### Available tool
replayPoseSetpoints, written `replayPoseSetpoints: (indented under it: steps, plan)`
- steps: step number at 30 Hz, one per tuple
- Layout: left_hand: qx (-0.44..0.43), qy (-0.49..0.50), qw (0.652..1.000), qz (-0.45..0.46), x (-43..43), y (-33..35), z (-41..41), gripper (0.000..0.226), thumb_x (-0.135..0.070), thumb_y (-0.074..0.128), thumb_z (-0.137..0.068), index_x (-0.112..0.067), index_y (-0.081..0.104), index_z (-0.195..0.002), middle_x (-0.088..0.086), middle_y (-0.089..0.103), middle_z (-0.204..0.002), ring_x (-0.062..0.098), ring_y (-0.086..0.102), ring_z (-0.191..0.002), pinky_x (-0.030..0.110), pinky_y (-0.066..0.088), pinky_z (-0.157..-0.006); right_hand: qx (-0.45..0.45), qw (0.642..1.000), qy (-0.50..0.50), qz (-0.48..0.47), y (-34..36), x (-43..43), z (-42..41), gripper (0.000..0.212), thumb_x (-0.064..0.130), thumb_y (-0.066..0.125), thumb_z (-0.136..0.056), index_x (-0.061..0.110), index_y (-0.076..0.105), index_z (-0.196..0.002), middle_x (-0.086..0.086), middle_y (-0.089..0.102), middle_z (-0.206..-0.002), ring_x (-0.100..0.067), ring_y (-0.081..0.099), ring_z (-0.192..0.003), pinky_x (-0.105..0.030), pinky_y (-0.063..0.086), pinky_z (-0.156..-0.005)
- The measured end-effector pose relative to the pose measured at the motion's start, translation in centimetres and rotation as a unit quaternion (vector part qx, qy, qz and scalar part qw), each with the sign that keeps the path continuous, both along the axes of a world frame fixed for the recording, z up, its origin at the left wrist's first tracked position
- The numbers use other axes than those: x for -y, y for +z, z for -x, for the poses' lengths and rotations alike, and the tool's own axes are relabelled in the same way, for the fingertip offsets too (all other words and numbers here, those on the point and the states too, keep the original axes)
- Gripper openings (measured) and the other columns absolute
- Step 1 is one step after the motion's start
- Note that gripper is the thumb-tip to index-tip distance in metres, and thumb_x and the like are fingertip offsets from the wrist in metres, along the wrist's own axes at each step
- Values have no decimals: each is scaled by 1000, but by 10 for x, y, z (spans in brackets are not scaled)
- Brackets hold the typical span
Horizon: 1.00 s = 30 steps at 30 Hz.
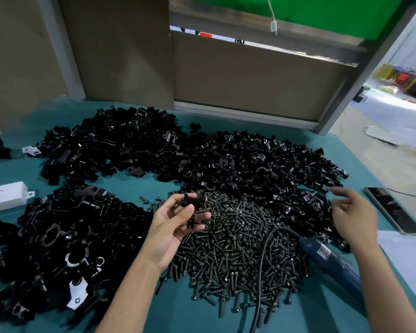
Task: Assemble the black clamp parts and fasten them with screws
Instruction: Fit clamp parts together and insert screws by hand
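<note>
My left hand is raised palm-up over the screw heap and holds a black clamp part with a screw standing in it, pinched between thumb and fingers. Below it spreads a big heap of black screws. My right hand hovers, blurred, over the right edge of a pile of small black clamp halves, fingers loosely spread and holding nothing. Another pile of clamp pieces lies at the back left, and larger black clamp bodies lie at the front left.
A blue electric screwdriver with a black cable lies on the screws at the right. A phone and white paper lie at the right table edge. A white box sits at the left on the teal tablecloth.
</note>
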<state>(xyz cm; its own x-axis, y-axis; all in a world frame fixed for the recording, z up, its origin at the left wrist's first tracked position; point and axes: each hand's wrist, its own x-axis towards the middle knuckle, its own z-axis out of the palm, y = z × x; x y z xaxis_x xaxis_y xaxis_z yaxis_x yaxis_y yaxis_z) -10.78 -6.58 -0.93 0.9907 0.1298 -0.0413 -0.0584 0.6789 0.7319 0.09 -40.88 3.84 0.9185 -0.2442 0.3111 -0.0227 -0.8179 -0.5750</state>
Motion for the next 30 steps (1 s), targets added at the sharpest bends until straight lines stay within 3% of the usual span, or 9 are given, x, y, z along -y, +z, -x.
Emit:
replayPoseSetpoints:
  steps: [2, 5, 8, 11, 14, 18, 23, 26, 30]
  plan:
    - [-8, 3, 1000, -1, 0, -1, -1, 30, -15, 67, -82, -8, 66, -111, 14, 71, -105, 33, 75, -90, 28, 60, -61, -15, 999, 15, 31, 1, -4, -25, 35, -4, 49, -91, 11, 69, -115, -13, 68, -93, -24, 58, -66, -29, 45, -63]
    - [0, 3, 1000, -11, -2, -1, -1, 34, -19, 63, -86, -5, 61, -117, 17, 71, -118, 31, 75, -90, 28, 60, -63, -52, 996, 43, 62, -3, -7, -59, 29, -5, 54, -90, 3, 71, -112, -16, 72, -104, -26, 63, -87, -34, 51, -84]
    - [3, 6, 1000, -19, -3, -2, -2, 34, -19, 64, -85, -5, 62, -116, 19, 70, -119, 32, 74, -91, 29, 61, -65, -124, 987, 50, 90, -10, -6, -84, 20, 7, 65, -93, 3, 73, -111, -15, 73, -104, -26, 64, -86, -36, 53, -82]
    - [-4, 8, 1000, -22, -3, -2, -2, 33, -21, 69, -80, -9, 67, -111, 24, 67, -116, 35, 74, -92, 30, 61, -65, -183, 978, 36, 90, -14, -7, -99, 29, 18, 75, -89, 0, 71, -111, -17, 70, -112, -30, 63, -97, -33, 48, -81]
    - [-4, 2, 1000, -24, -2, -1, -2, 27, -24, 73, -77, -16, 74, -103, 25, 65, -115, 35, 73, -92, 31, 61, -65, -195, 975, 25, 102, -14, -10, -107, 30, 17, 78, -86, -8, 72, -102, -20, 72, -105, -31, 63, -86, -38, 52, -77]
    - [-2, -3, 1000, -25, -3, 0, -3, 25, -22, 73, -78, -18, 74, -102, 23, 57, -119, 35, 73, -92, 31, 60, -66, -219, 970, 16, 105, -14, -14, -114, 28, 12, 74, -88, -13, 71, -101, -28, 71, -102, -40, 66, -98, -49, 56, -88]
    - [-2, 1, 1000, -28, -3, 0, -2, 24, -21, 71, -79, -17, 74, -103, 25, 60, -118, 35, 74, -91, 31, 60, -66, -218, 975, 22, -30, -17, -2, -111, 19, 9, 73, -89, 8, 74, -108, -12, 66, -117, -31, 58, -114, -36, 44, -97]
    - [-1, 2, 1000, -28, -2, 0, -2, 24, -21, 71, -78, -18, 74, -102, 26, 65, -121, 34, 74, -90, 31, 60, -66, -178, 976, 23, -121, -19, 12, -109, 27, -6, 54, -93, 9, 74, -102, -11, 73, -102, -23, 63, -92, -35, 50, -88]
    - [-6, 7, 1000, -25, -3, -1, -3, 24, -19, 71, -79, -16, 74, -102, 23, 63, -115, 35, 74, -90, 31, 61, -64, -157, 986, -33, -54, -22, 20, -111, 32, -4, 47, -94, 8, 73, -108, -13, 69, -106, -36, 65, -102, -32, 50, -80]
